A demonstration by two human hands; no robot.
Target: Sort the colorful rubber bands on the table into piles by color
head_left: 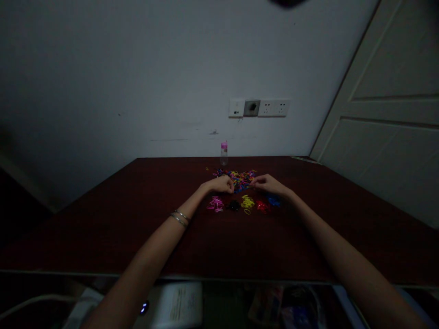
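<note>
A pile of mixed-colour small bands [242,179] lies on the dark red table [137,219]. At its left edge is my left hand [223,184], fingers curled closed; what they hold, if anything, is hidden. My right hand [266,183] touches the pile's right side with fingertips pinched together, their contents too small to name. Nearer to me, sorted heaps lie in a row: pink bands [216,204], black bands [234,205], yellow bands [247,203], red bands [262,206] and blue bands [273,200], the last just below my right hand.
A clear bottle with a pink cap [224,153] stands behind the pile, near the wall. Sockets [273,108] are on the wall, and a door [387,91] is at the right. Below the table's front edge are a white box [181,304] and other items.
</note>
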